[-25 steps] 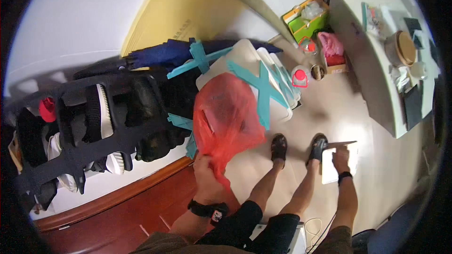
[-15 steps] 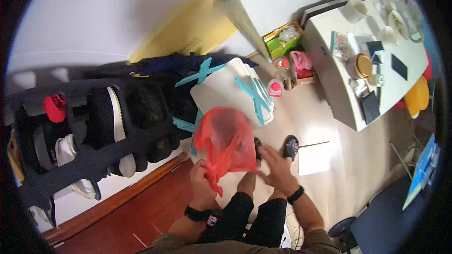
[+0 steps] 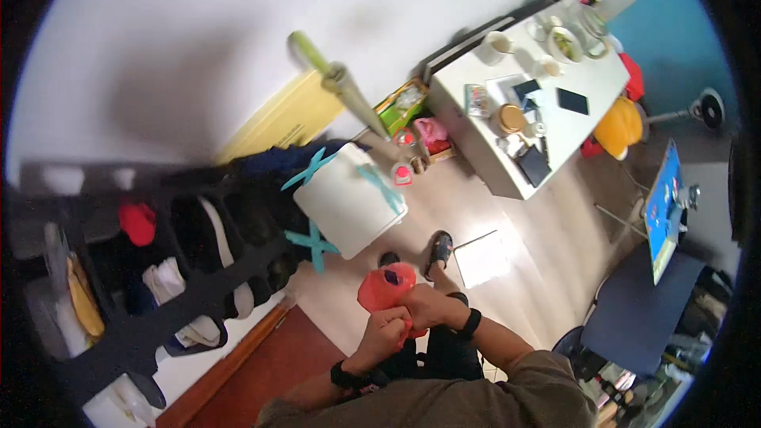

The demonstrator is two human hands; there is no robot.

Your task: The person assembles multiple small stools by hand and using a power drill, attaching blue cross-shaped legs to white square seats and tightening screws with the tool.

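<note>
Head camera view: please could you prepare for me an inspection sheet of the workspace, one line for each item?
Surface: pale floor; a white square shows beside the right shoe, its kind unclear.
Things in use: a red bag, bunched up; its contents cannot be told.
Clutter: the white desk bears a phone, a bowl, a brown-lidded jar and other small things.
Hands: left hand and right hand, close together, both grip the red bag.
Cables: none can be told for certain.
Surroundings: black shoe rack on the left, white folding stools beside it; dark chair and fan on the right.
</note>
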